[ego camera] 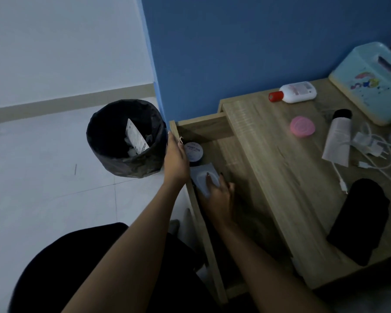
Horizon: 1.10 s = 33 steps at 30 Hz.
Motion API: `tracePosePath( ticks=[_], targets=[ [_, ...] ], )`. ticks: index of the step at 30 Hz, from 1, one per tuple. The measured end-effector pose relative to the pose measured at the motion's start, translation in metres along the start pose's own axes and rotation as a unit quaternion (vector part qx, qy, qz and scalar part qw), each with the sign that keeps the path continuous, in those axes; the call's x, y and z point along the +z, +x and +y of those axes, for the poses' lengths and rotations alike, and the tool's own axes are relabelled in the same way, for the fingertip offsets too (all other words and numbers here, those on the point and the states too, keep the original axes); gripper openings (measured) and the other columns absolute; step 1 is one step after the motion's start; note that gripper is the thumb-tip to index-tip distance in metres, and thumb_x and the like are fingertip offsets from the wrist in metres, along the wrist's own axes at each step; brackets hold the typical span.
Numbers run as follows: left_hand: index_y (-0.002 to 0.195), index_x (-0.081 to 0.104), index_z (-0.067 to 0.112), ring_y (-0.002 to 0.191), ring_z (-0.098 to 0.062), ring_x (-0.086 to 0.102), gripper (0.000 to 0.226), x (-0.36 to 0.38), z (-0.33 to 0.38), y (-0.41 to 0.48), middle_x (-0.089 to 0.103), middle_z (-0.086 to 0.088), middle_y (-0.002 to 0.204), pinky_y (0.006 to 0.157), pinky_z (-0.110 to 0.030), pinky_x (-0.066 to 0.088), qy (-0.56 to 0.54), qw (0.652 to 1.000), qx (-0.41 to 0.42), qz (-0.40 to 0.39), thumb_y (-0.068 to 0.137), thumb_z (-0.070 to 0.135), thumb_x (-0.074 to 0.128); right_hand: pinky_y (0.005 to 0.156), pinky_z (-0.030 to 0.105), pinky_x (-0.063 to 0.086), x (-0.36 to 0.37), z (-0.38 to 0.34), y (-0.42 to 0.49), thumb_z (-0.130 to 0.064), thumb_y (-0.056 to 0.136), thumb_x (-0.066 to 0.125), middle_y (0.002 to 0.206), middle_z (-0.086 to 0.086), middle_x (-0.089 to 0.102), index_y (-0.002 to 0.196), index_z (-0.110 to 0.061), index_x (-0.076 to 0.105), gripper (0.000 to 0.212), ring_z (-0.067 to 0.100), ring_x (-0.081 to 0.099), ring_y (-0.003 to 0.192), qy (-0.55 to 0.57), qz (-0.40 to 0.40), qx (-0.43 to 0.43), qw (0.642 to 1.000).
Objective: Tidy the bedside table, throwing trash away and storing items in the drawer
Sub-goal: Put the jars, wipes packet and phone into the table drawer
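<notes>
Wooden drawer (pixel 237 172) stands open, left hand (pixel 176 158) flat on its front, right hand (pixel 220 196) inside, grip curled around white packet (pixel 202 178).

The right hand (pixel 219 197) hides part of a flat white pouch (pixel 200 178); a pale blue plastic tissue box (pixel 368 86) is cut off at the right edge.

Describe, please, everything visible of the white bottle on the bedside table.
The white bottle looks plastic, with a red cap on and a pinkish label too blurred to read. It lies on its side on the wooden bedside table by the blue wall, cap pointing left. Only the tabletop touches it; the tissue box stands apart on its right.
</notes>
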<state>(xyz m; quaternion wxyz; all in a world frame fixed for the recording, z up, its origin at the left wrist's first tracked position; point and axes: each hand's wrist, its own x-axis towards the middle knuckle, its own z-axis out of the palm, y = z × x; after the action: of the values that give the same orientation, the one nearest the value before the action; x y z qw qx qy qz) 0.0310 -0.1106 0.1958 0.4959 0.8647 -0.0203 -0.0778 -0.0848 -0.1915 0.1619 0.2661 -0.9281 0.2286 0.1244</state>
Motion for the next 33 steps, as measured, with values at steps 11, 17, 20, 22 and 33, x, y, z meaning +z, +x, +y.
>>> tracePosePath(
  ticks=[11, 17, 20, 22, 33],
  targets=[
    [0.152, 0.011, 0.017, 0.136, -0.027, 0.042, 0.053, -0.001, -0.004, -0.002, 0.038, -0.010, 0.152, 0.112, -0.042, 0.037, -0.005, 1.000, 0.011, 0.007, 0.103, 0.030, 0.025, 0.116, 0.040, 0.012, 0.023, 0.010, 0.001, -0.037, 0.100, 0.038, 0.159, 0.006, 0.013, 0.151, -0.027, 0.018, 0.055, 0.031, 0.013, 0.144, 0.052, -0.005, 0.018, 0.998],
    [0.153, 0.010, 0.017, 0.137, -0.027, 0.041, 0.054, -0.001, -0.006, -0.003, 0.035, -0.010, 0.154, 0.112, -0.042, 0.037, -0.006, 1.000, 0.008, 0.001, 0.103, 0.031, 0.024, 0.109, 0.032, 0.021, 0.022, 0.014, 0.002, -0.037, 0.100, 0.038, 0.157, 0.006, 0.018, 0.150, -0.030, 0.020, 0.053, 0.024, 0.018, 0.139, 0.040, -0.003, 0.005, 0.999],
    [0.153, 0.010, 0.017, 0.136, -0.028, 0.041, 0.054, -0.002, -0.006, -0.003, 0.035, -0.011, 0.153, 0.111, -0.042, 0.037, -0.002, 1.000, 0.006, 0.000, 0.103, 0.031, 0.024, 0.111, 0.039, 0.023, 0.021, 0.014, -0.001, -0.038, 0.100, 0.040, 0.159, 0.008, 0.012, 0.151, -0.029, 0.015, 0.058, 0.030, 0.017, 0.141, -0.025, 0.004, -0.017, 1.000],
    [0.153, 0.010, 0.019, 0.135, -0.028, 0.043, 0.054, -0.003, -0.006, -0.004, 0.037, -0.010, 0.153, 0.109, -0.039, 0.039, -0.002, 1.000, 0.001, -0.003, 0.103, 0.031, 0.024, 0.112, 0.041, 0.023, 0.017, 0.010, -0.002, -0.037, 0.099, 0.041, 0.157, 0.008, 0.016, 0.150, -0.029, 0.018, 0.057, 0.031, 0.019, 0.141, -0.025, 0.009, -0.018, 0.999],
    [0.151, 0.013, 0.021, 0.133, -0.033, 0.045, 0.053, -0.004, -0.010, 0.001, 0.039, -0.011, 0.151, 0.106, -0.051, 0.042, 0.016, 1.000, -0.002, -0.010, 0.101, 0.037, 0.025, 0.076, 0.026, 0.050, -0.135, -0.015, 0.003, -0.028, 0.091, 0.057, 0.111, 0.001, 0.071, 0.122, -0.021, 0.060, 0.033, 0.017, 0.065, 0.098, 0.113, 0.273, -0.057, 0.954]
  ],
)
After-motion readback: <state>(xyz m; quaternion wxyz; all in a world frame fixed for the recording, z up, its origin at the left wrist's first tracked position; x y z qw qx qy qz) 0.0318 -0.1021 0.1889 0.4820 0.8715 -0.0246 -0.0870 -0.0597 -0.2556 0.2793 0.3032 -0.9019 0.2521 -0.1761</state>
